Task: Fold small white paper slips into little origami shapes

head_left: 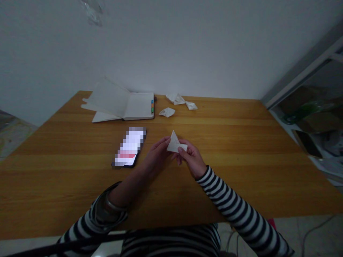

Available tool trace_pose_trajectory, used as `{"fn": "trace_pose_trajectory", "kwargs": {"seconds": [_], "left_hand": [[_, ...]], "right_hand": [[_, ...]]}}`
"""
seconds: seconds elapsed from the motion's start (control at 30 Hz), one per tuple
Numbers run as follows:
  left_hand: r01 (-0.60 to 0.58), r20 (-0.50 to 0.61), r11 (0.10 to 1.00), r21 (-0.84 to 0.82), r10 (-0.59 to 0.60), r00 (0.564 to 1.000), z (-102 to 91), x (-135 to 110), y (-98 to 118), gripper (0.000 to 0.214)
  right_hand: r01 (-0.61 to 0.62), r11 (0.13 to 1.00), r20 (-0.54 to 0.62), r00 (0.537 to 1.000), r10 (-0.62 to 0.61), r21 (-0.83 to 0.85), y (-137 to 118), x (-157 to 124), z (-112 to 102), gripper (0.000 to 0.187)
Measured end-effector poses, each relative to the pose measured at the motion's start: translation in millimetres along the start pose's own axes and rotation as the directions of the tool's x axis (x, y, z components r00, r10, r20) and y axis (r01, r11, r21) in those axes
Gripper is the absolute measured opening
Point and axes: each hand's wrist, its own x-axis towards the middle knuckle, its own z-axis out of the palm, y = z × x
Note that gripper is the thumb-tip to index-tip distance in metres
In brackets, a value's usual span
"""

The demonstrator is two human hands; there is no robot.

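Both my hands hold a small folded piece of white paper point(175, 142) just above the middle of the wooden table point(241, 150). My left hand point(155, 155) pinches its left edge with fingers closed. My right hand point(190, 157) grips the paper's lower right part, thumb on top. The paper has a pointed tip standing upward. Both my sleeves are black-and-white striped.
A phone point(129, 147) with a lit screen lies just left of my hands. An open notebook point(120, 104) with loose sheets rests at the table's back. Three small folded or crumpled white papers point(175, 99) lie behind my hands. A cluttered shelf point(316, 125) stands at the right.
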Motion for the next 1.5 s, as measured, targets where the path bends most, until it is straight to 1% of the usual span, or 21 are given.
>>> {"fn": "trace_pose_trajectory", "kwargs": {"seconds": [0.07,0.1,0.2,0.27,0.33,0.4,0.5,0.6,0.67,0.73,0.83,0.9,0.97,1.03,1.1,1.2,1.33,1.5], "left_hand": [[-0.036,-0.055,0.998,0.049,0.038,0.998,-2.7,1,0,0.025],[-0.045,-0.064,0.995,0.089,0.051,0.997,-3.6,1,1,0.025],[-0.052,-0.040,0.979,0.197,0.061,0.997,-3.9,-1,5,0.026],[-0.060,-0.056,0.973,0.224,0.074,0.996,-3.3,-2,7,0.028],[-0.076,-0.089,0.971,0.228,0.098,0.991,-3.3,-2,8,0.042],[-0.093,-0.131,0.964,0.251,0.129,0.983,-4.2,-2,8,0.058],[-0.148,-0.198,0.930,0.335,0.224,0.954,-5.8,-2,9,0.070],[-0.198,-0.213,0.894,0.403,0.302,0.929,-5.7,-3,12,0.071],[-0.220,-0.216,0.883,0.415,0.330,0.919,-4.6,-5,14,0.071],[-0.234,-0.211,0.881,0.411,0.341,0.916,-3.6,-6,16,0.072],[-0.229,-0.196,0.890,0.395,0.325,0.925,-4.3,-7,15,0.075],[-0.217,-0.203,0.893,0.393,0.315,0.927,-6.7,-6,13,0.074],[-0.209,-0.225,0.891,0.404,0.318,0.921,-9.6,-4,10,0.072],[-0.209,-0.248,0.883,0.419,0.333,0.910,-11.4,-1,8,0.072],[-0.216,-0.261,0.875,0.433,0.351,0.899,-11.4,0,8,0.072],[-0.230,-0.262,0.866,0.444,0.371,0.891,-9.5,-1,8,0.070],[-0.228,-0.277,0.874,0.429,0.367,0.888,-8.9,-2,8,0.068],[-0.226,-0.285,0.863,0.451,0.379,0.880,-9.5,-1,8,0.065]], "right_hand": [[0.017,0.998,-0.044,0.999,-0.019,-0.054,1,0,0,0.042],[0.021,0.997,-0.061,0.998,-0.026,-0.072,0,0,0,0.045],[0.037,0.992,-0.076,0.996,-0.046,-0.120,-4,0,0,0.050],[0.055,0.985,-0.096,0.993,-0.071,-0.166,-8,0,-1,0.050],[0.076,0.970,-0.133,0.985,-0.108,-0.229,-10,-1,-1,0.045],[0.084,0.958,-0.135,0.983,-0.125,-0.275,-11,-2,-2,0.040],[0.066,0.968,-0.106,0.990,-0.093,-0.241,-12,-3,-3,0.046],[0.033,0.983,-0.101,0.994,-0.052,-0.180,-13,-3,-3,0.052],[0.033,0.981,-0.102,0.993,-0.054,-0.192,-15,-3,-4,0.050],[0.046,0.973,-0.113,0.991,-0.073,-0.228,-18,-3,-4,0.043],[0.069,0.958,-0.133,0.985,-0.109,-0.279,-22,-3,-5,0.035],[0.082,0.945,-0.130,0.983,-0.129,-0.316,-24,-3,-4,0.035],[0.078,0.940,-0.115,0.986,-0.123,-0.332,-24,-4,-4,0.039],[0.060,0.946,-0.099,0.990,-0.097,-0.319,-23,-3,-3,0.047],[0.039,0.952,-0.085,0.994,-0.068,-0.303,-22,-3,-3,0.051],[0.022,0.956,-0.067,0.997,-0.044,-0.294,-21,-3,-5,0.047],[0.016,0.969,-0.083,0.996,-0.037,-0.248,-20,-3,-6,0.042],[-0.025,0.993,-0.102,0.995,0.014,-0.113,-18,-3,-5,0.040]]}}
